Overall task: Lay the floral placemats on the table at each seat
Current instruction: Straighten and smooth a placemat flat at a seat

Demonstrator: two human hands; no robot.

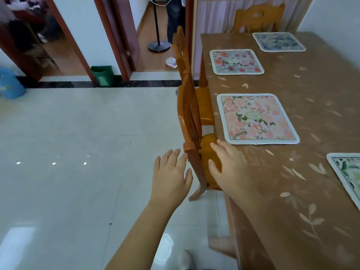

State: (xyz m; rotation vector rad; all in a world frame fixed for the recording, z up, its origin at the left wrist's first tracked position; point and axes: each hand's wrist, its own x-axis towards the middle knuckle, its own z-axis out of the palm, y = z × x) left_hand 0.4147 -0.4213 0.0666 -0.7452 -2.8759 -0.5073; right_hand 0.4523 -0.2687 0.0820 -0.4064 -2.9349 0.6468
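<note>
Pale glossy floor tiles (78, 143) and open doorways fill the room to the left of my hands. My left grip (171, 174) is spread apart and holds nothing, fingers just at the back edge of the nearest wooden chair (191, 133). My right grip (228, 162) is also spread apart and clamped on nothing, hovering over the chair's rounded seat and the counter (292, 191) edge; whether it touches the seat I cannot tell. I judge both hands sit either side of the chair back to shift or straighten it at its seat.

Just beyond my right grip lies the pink floral placemat (257, 118), flat and square to the counter edge in front of that chair: soft-looking fabric, rounded corners, pale stitched border. Farther past it sits the red floral placemat (236, 61) before the second chair (181, 49), and beyond that the blue floral placemat (278, 41) by the far chair (259, 18). Off to the right of my grip, a green leafy placemat (346, 172) runs out of view. Under them, the counter wears a smooth brown cover with pale leaf prints. Every seat I can see appears served.
</note>
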